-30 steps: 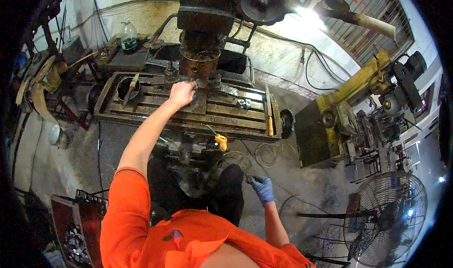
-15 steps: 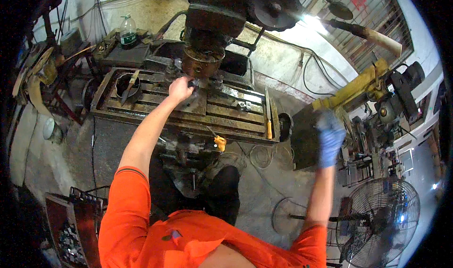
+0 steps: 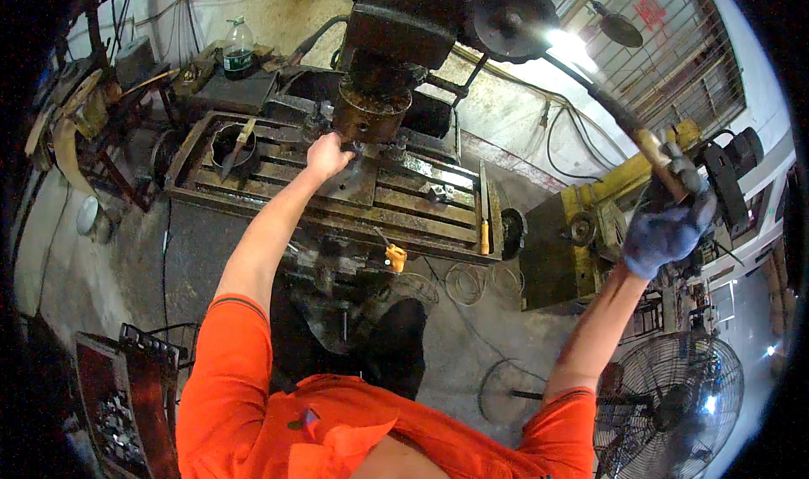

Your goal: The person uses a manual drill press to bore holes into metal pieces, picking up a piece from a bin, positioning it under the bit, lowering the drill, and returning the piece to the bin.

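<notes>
My left hand [image 3: 327,156], bare, is closed just beneath the round spindle head [image 3: 371,112] of a large, oily machine. Its thumb points to the right; whatever its fingers hold is too hidden to make out. Out to the right, my right hand [image 3: 670,226] wears a blue-grey glove with dark fingers. Those fingers wrap round the wooden grip of a long lever [image 3: 619,112], which slants up to a dark wheel-shaped hub [image 3: 510,22]. Below the spindle lies the slotted machine table [image 3: 286,199], with a small metal block [image 3: 439,194] on it.
A pot with a brush [image 3: 240,146] stands at the table's left end. A yellow-handled file [image 3: 484,226] lies along its right end. A yellow-handled tool [image 3: 394,258] hangs over the front edge. To the right are a yellow machine [image 3: 581,201] and a floor fan [image 3: 674,403].
My right hand has moved up and to the right and now grips the lever, whose end has swung downward. My left hand stays by the spindle. The view has shifted slightly.
</notes>
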Demonstrator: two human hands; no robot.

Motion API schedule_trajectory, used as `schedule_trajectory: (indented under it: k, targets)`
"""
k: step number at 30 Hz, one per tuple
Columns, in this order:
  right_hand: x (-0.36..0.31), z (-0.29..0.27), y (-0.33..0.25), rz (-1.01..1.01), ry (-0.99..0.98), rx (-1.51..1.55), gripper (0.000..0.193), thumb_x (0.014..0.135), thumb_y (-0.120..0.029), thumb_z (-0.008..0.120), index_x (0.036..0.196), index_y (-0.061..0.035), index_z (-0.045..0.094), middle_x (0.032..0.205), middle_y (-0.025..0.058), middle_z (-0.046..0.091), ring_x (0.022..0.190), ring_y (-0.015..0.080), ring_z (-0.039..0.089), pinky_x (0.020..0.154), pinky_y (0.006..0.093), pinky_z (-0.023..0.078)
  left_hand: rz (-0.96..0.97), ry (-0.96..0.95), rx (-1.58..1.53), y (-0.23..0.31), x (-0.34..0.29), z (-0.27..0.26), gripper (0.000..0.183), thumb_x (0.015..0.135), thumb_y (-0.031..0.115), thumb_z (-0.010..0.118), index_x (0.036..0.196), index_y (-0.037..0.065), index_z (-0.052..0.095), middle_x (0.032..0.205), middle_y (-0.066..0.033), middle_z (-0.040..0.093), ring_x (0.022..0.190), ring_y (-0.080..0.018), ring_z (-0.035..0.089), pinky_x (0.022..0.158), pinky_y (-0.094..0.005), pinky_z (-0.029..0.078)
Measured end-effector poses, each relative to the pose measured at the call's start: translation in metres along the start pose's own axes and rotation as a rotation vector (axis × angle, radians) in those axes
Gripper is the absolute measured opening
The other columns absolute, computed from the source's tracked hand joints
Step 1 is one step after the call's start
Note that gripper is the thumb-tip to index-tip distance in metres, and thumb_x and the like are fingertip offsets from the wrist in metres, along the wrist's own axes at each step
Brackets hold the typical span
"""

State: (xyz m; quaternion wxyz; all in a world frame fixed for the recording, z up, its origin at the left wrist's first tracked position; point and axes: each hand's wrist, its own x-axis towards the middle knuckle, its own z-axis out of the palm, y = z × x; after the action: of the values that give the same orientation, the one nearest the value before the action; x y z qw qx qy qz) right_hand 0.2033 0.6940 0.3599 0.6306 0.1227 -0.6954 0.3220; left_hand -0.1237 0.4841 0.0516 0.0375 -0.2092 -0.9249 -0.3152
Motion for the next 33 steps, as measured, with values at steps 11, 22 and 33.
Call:
schedule_trajectory:
  k: [11,22,33]
  targets:
    - [-0.066,-0.003,0.006,0.144,-0.041,0.196,0.032,0.088,-0.033,0.041,0.08,-0.0033,0.05,0.089,0.0107,0.053,0.102,0.031,0.05,0.096,0.0428,0.031,0.027,0.02,-0.035,-0.005,0.006,0.006,0.037,0.065,0.031,0.072,0.081,-0.001,0.061,0.083,-0.0189,0.062,0.083,-0.0341,0.059,0.071,-0.0418,0.048]
    - [-0.06,0.009,0.008,0.035,-0.015,0.036,0.042,0.087,-0.035,0.045,0.079,0.005,0.058,0.094,0.0192,0.061,0.09,0.0284,0.056,0.089,0.0412,0.038,0.048,0.104,-0.02,-0.002,0.002,0.013,0.034,0.065,0.028,0.072,0.074,-0.002,0.061,0.079,-0.0196,0.061,0.08,-0.0344,0.06,0.069,-0.041,0.049]
    - [-0.059,0.009,0.011,0.039,-0.004,-0.01,0.043,0.085,-0.035,0.046,0.084,0.0059,0.06,0.095,0.0175,0.062,0.091,0.027,0.057,0.088,0.0378,0.04,0.016,0.081,0.004,0.008,-0.003,0.004,0.032,0.066,0.028,0.071,0.078,0.0,0.063,0.082,-0.0193,0.062,0.082,-0.0347,0.06,0.071,-0.0412,0.049]
